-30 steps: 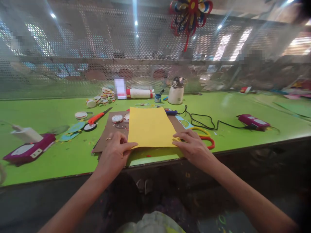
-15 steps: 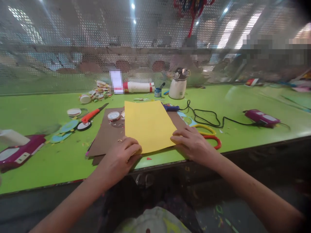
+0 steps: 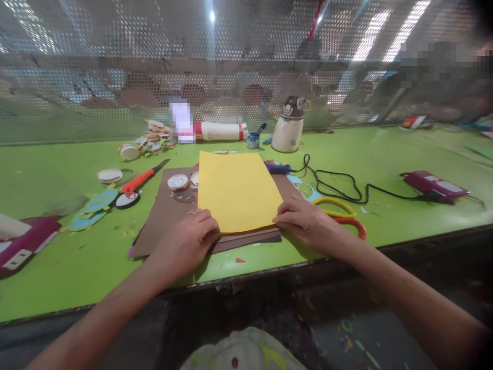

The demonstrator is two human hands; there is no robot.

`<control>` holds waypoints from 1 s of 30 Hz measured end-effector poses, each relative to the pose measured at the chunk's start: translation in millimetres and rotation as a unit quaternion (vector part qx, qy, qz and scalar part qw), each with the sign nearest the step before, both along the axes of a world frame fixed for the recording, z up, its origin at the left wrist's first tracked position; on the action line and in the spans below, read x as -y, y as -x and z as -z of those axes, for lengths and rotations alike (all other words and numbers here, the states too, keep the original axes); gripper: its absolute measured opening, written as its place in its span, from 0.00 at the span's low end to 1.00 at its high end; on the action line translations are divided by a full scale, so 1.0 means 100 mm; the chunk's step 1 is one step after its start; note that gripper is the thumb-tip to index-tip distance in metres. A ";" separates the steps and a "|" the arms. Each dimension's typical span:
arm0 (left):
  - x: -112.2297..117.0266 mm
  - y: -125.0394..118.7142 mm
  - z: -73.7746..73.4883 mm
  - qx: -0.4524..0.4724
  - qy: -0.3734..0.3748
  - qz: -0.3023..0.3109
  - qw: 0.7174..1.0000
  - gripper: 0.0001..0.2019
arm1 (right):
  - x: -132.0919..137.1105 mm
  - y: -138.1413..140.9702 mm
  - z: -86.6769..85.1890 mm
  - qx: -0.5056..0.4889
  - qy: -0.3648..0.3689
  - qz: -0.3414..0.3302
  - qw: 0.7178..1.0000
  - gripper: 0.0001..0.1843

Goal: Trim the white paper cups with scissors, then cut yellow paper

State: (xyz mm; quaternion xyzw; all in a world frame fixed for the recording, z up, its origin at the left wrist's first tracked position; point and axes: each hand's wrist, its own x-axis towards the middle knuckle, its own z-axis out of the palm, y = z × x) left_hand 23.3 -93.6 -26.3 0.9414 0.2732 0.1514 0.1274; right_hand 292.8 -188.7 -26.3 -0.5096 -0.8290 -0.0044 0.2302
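A yellow sheet (image 3: 239, 192), paper or thin foam, lies over several brown sheets (image 3: 157, 221) near the table's front edge. My left hand (image 3: 196, 236) is closed on its near left corner, thumb underneath. At the near right corner my right hand (image 3: 304, 221) pinches the same sheet between thumb and fingers. The near edge is slightly raised off the brown sheets. Left of it, on the brown, sits a small round white piece (image 3: 178, 182) with a dark printed top. Scissors with yellow and red handles (image 3: 339, 208) lie beside my right hand, their blades hidden.
On the green table (image 3: 100, 267), an orange-handled knife (image 3: 136, 182) lies by light-blue discs (image 3: 100, 200). A purple power strip (image 3: 435, 185) with a black cord is at right, another purple box (image 3: 31, 244) at left. Behind stand a white flask (image 3: 288, 133) and a small blue jar (image 3: 253, 140).
The yellow sheet's near edge has shifted away from the table's front edge, uncovering the brown sheets' near edges. Both hands keep hold of its corners. The camera view has shifted slightly.
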 end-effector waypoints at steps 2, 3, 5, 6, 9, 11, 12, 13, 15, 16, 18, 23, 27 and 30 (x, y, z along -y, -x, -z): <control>-0.02 0.01 0.02 -0.004 0.025 -0.010 1.000 0.10 | 0.00 -0.01 0.00 -0.014 0.010 0.001 1.000 0.13; -0.03 0.02 0.02 -0.006 0.038 -0.014 0.999 0.10 | 0.00 -0.01 0.00 -0.022 0.016 0.001 1.000 0.13; -0.06 0.02 0.02 -0.010 0.062 -0.019 0.998 0.10 | -0.03 -0.02 -0.01 -0.037 0.032 0.002 0.999 0.12; -0.07 0.02 0.01 -0.012 0.072 -0.021 0.997 0.10 | -0.04 -0.03 -0.02 -0.044 0.041 0.004 0.998 0.12; -0.10 0.02 -0.01 -0.017 0.096 -0.028 0.995 0.12 | -0.09 -0.04 -0.06 -0.060 0.070 0.015 0.996 0.12; -0.11 0.02 -0.04 -0.024 0.109 -0.038 0.993 0.13 | -0.12 -0.05 -0.08 -0.063 0.091 0.030 0.993 0.12; -0.11 0.01 -0.05 -0.030 0.114 -0.043 0.992 0.13 | -0.13 -0.05 -0.09 -0.062 0.101 0.040 0.992 0.12; -0.11 0.01 -0.06 -0.037 0.118 -0.048 0.991 0.13 | -0.14 -0.05 -0.10 -0.061 0.112 0.050 0.991 0.13; -0.11 0.00 -0.09 -0.048 0.127 -0.055 0.989 0.13 | -0.15 -0.04 -0.11 -0.057 0.129 0.069 0.988 0.13; -0.11 -0.01 -0.10 -0.051 0.133 -0.060 0.988 0.12 | -0.16 -0.04 -0.12 -0.055 0.136 0.076 0.986 0.13; -0.11 -0.02 -0.12 -0.057 0.142 -0.069 0.986 0.12 | -0.17 -0.02 -0.14 -0.051 0.150 0.090 0.983 0.12; -0.13 -0.04 -0.15 -0.088 0.146 -0.076 0.982 0.10 | -0.21 0.00 -0.18 -0.040 0.178 0.122 0.976 0.11; -0.15 -0.03 -0.15 -0.106 0.142 -0.061 0.982 0.09 | -0.24 -0.01 -0.16 -0.040 0.183 0.148 0.971 0.10; -0.16 -0.02 -0.13 -0.099 0.127 -0.043 0.986 0.08 | -0.24 -0.02 -0.15 -0.044 0.188 0.158 0.968 0.10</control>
